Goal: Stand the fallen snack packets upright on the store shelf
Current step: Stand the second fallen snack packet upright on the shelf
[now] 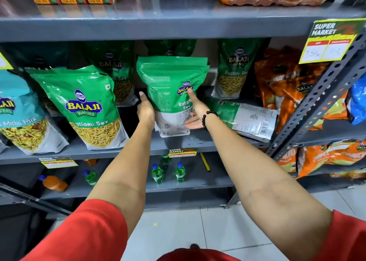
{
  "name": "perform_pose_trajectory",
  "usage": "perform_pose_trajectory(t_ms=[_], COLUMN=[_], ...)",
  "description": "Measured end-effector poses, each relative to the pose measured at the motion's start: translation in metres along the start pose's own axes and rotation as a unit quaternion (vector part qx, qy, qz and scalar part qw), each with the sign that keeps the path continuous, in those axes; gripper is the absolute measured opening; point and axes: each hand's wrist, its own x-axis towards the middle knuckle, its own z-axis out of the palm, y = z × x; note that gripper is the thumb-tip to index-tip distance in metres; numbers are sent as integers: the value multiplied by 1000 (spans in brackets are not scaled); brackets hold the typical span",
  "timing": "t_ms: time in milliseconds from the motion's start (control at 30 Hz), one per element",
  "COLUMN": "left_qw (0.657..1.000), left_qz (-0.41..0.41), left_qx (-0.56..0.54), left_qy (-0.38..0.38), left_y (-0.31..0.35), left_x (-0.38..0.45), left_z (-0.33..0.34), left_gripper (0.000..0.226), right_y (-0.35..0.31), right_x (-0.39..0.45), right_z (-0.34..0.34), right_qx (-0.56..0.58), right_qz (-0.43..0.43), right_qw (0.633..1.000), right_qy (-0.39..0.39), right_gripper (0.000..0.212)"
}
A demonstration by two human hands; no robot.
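Observation:
A green Ratlami Sev packet (171,82) stands upright at the middle of the grey shelf (138,148), its printed back facing me. My left hand (145,110) grips its left side. My right hand (195,110), a dark bead bracelet on its wrist, presses against the packet's right side, thumb on the logo. Just right of it another green packet (247,118) lies flat on its side on the shelf. An upright green packet (87,106) stands to the left, and more stand behind at the back (235,70).
A teal Mitha Mix packet (17,112) stands far left. Orange packets (287,86) fill the right end by a perforated grey upright (320,94). Green bottles (168,171) stand on the shelf below. A price tag (328,43) hangs from the upper shelf.

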Motion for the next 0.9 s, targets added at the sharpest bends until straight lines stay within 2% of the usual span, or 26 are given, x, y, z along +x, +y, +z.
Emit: perform_pose_trajectory(t_ms=[67,133,200,267,300,367,433,500,567,633,733,800,833,900], left_qw=[1000,998,996,996,996,996,997,996,994,995,995,991,992,989], left_qz=[9,16,28,42,42,38,14,9,33,35,30,37,34,42], left_qx=[2,32,56,42,49,74,74,87,105,85,84,115,121,138], left_qy=[12,42,59,61,57,33,-21,-37,-1,31,48,49,27,-39], left_y=[-2,-4,-10,-16,-18,-18,-14,-14,-15,-16,-19,-18,-15,-7], left_x=[-1,-3,-2,2,5,10,6,6,6,1,7,19,21,14], left_z=[-2,-7,-12,-17,-18,-14,-5,1,3,1,-1,-1,-1,1], left_gripper=[67,66,68,69,70,69,71,76,77,66,46,41,47,69], right_y=[0,4,9,12,14,17,23,27,28,26,20,16,15,14], right_x=[3,8,10,16,17,15,12,11,14,19,28,36,40,48], right_z=[7,8,7,7,9,14,20,24,25,22,11,3,0,-4], right_qx=[19,83,165,136,79,-42,-91,-111,-122,-136,-229,-223,-188,-123], right_qz=[2,-4,-24,-48,-60,-107,-144,-177,-198,-204,-201,-185,-179,-175], right_qw=[999,996,985,990,995,991,984,978,973,969,951,953,960,967], right_qy=[-27,-37,-40,-7,24,65,43,7,0,9,59,89,102,137], right_gripper=[99,92,70,46,44,53,52,64,76,83,94,106,104,81])
